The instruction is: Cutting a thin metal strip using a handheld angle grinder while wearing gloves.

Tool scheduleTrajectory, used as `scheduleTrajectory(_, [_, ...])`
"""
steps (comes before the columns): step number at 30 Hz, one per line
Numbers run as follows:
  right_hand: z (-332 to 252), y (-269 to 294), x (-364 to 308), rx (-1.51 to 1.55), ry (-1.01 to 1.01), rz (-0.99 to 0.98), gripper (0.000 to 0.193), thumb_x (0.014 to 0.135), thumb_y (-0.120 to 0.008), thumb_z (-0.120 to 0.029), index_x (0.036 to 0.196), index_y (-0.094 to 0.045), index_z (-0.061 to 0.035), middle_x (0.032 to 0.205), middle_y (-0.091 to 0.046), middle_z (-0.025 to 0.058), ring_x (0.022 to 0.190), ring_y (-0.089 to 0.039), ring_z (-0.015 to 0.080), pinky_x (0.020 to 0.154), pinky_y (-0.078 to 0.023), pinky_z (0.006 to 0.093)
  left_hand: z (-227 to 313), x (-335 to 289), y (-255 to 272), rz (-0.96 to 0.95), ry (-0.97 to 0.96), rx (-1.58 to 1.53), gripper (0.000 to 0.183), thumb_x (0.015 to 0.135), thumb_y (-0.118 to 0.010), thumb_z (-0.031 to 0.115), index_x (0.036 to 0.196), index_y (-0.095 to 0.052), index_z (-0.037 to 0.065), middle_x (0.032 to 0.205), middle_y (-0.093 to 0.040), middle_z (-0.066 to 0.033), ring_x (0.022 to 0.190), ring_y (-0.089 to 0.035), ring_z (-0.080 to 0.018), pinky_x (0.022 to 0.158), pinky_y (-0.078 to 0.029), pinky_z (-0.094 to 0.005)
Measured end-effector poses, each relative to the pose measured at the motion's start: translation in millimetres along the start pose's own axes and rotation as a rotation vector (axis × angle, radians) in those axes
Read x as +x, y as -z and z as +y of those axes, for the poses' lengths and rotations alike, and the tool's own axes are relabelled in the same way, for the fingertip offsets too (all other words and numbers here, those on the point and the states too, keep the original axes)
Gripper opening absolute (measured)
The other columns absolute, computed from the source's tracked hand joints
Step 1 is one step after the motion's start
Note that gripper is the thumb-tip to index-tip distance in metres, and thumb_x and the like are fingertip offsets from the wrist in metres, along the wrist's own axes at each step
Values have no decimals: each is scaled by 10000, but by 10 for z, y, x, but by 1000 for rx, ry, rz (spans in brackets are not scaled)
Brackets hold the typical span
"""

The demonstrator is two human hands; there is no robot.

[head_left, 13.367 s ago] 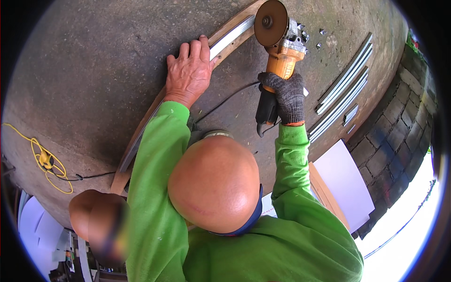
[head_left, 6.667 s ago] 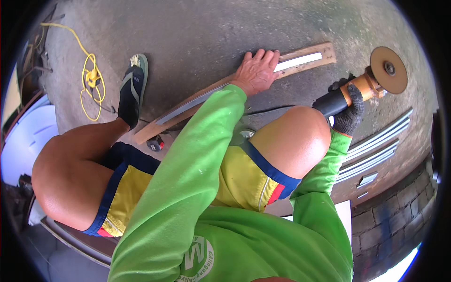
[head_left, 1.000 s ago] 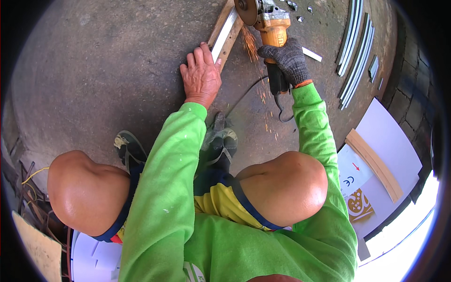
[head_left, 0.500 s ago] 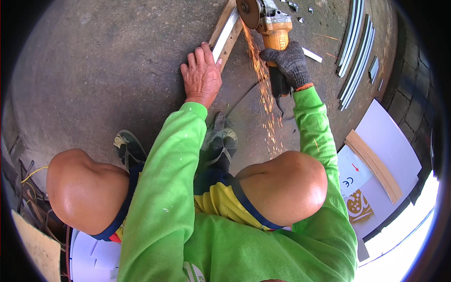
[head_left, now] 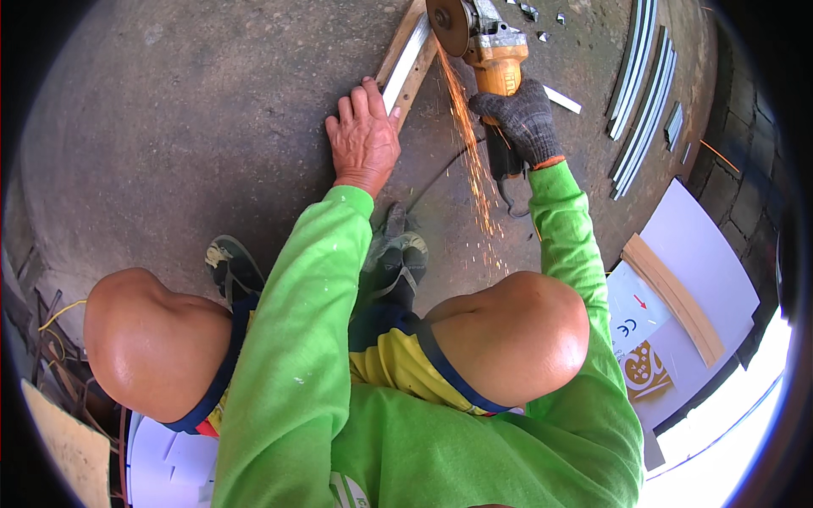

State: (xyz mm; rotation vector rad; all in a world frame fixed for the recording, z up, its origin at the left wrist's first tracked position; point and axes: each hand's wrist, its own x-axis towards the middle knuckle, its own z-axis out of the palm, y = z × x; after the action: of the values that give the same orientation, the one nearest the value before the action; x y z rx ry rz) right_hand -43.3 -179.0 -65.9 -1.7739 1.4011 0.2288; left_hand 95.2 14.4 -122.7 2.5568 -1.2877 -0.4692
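My bare left hand (head_left: 364,135) is closed over the near end of a white metal bar (head_left: 405,63), pressing it against a wooden board (head_left: 415,83) on the floor. In a dark grey knitted glove with an orange cuff, my right hand (head_left: 525,123) is wrapped round the body of a yellow angle grinder (head_left: 498,72). The grinder's round disc (head_left: 450,25) meets the bar near its far end, at the top of the view. A stream of orange sparks (head_left: 468,140) shoots from that contact toward my feet.
Several long metal strips (head_left: 648,110) lie on the concrete at the right. A short white offcut (head_left: 562,100) rests beside the grinder, with small metal scraps (head_left: 529,12) farther off. White sheets (head_left: 711,254) carry a wooden strip (head_left: 673,296). A power cord (head_left: 440,173) trails behind the grinder.
The spark stream has become denser and straighter, and a stray spark now flies at the far right. Both hands, the bar and the grinder stay nearly where they were.
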Motion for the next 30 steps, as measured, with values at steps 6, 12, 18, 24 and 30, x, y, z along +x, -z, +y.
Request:
scheduleTrajectory(6, [-50,32,119,-40,60,0,606,646,-863,-441,1014,-693,10,805,-737,139,679,-724,228,642,-587,343,10,5,6,-6,2,-2,653,953,-614,372,1444,-402,-3,1212,-511,-131,1101,-521,-324,855,-444,-490])
scheduleTrajectory(12, [-67,7,124,-32,74,12,607,653,-856,-459,1010,-696,6,809,-738,140,680,-725,230,643,-584,366,-20,-3,8,3,2,-4,646,954,-612,368,1441,-404,-1,1204,-512,-131,1100,-522,-326,847,-446,-487])
scheduleTrajectory(18, [-58,16,131,3,54,12,611,652,-869,-440,1034,-687,0,832,-742,132,698,-732,226,654,-594,347,5,7,21,-10,3,-6,635,956,-611,364,1435,-405,1,1199,-513,-133,1099,-523,-327,845,-447,-489])
scheduleTrajectory(24, [-123,19,116,-4,73,9,615,646,-876,-441,1032,-684,-2,828,-742,131,710,-739,208,656,-599,327,-6,6,31,-11,5,-15,631,956,-611,362,1433,-406,3,1199,-511,-132,1097,-523,-327,844,-449,-491])
scheduleTrajectory(30, [-160,80,43,-2,66,12,581,645,-861,-424,1005,-691,-1,792,-738,121,677,-734,194,632,-596,320,15,6,13,-6,1,-8,641,953,-615,368,1438,-403,7,1200,-510,-128,1096,-522,-324,843,-449,-489])
